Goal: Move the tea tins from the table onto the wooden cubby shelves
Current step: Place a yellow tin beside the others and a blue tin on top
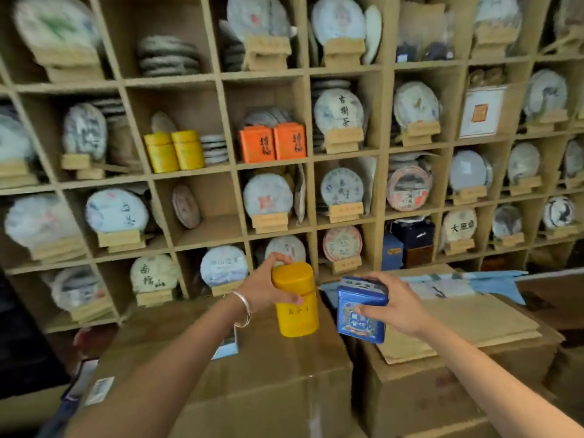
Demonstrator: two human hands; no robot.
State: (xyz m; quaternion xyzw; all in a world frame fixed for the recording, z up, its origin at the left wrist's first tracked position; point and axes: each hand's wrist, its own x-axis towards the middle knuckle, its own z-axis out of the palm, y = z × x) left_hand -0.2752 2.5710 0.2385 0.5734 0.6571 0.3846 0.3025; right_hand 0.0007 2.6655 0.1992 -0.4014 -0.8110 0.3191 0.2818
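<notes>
Tea tins — yellow tin, blue tin — held.

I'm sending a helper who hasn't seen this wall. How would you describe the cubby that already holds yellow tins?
On the cubby wall, take the second full row from the top and the second cubby from the left. Two round yellow tins stand side by side at its front, with a stack of tea cakes to their right. The next cubby to the right holds two orange tins, square rather than round.
</notes>
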